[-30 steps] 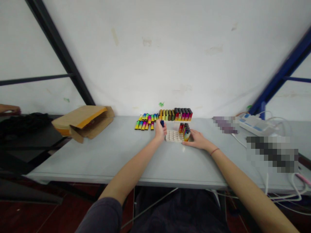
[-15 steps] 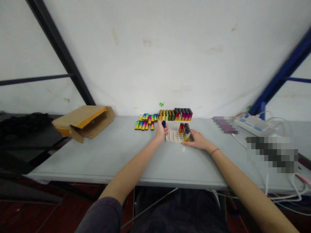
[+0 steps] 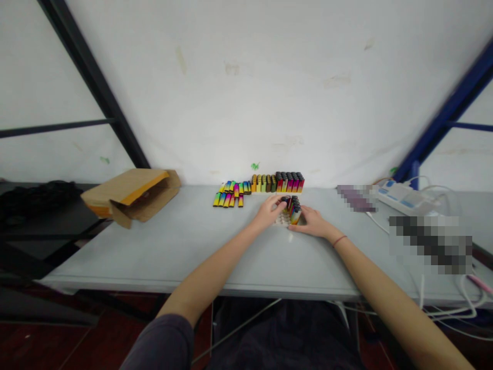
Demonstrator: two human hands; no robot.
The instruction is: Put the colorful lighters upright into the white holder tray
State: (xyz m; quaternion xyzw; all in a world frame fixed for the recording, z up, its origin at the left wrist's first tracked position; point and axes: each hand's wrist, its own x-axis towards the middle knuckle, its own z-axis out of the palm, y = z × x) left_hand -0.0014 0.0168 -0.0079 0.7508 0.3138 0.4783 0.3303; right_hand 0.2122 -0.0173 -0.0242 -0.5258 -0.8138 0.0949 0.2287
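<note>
— Lighter (image 3: 284, 201), dark cap, centre of the frame: who has it?

— The left hand (image 3: 269, 211). Its fingertips are pinched shut on the cap and hold the lighter upright over the white tray (image 3: 282, 221), on the left side of the cluster (image 3: 295, 210) already standing there. I cannot tell whether the base is seated in a socket.

— The other hand?

— The right hand (image 3: 314, 222) lies loosely open on the table (image 3: 185, 246), fingers against the tray's right edge. It grips nothing. There is a red band (image 3: 340, 240) on the wrist.

— Step in hand?

— By my judgement, one lighter is being placed into the tray, which is only partly filled, on its right side. Seating it calls for a vertical lighter lined up over a free socket, with the tray braced.

— Beyond the hands?

— Loose lighters (image 3: 230, 196) lie flat left of centre. Farther back, a standing row (image 3: 278, 182) runs along the wall. A cardboard box (image 3: 131, 194) is at middle left and a power strip (image 3: 400, 198) at middle right.

— Brands, labels, writing?

— None legible. The lighter prints are too small, and two patches at the right are pixelated.
</note>
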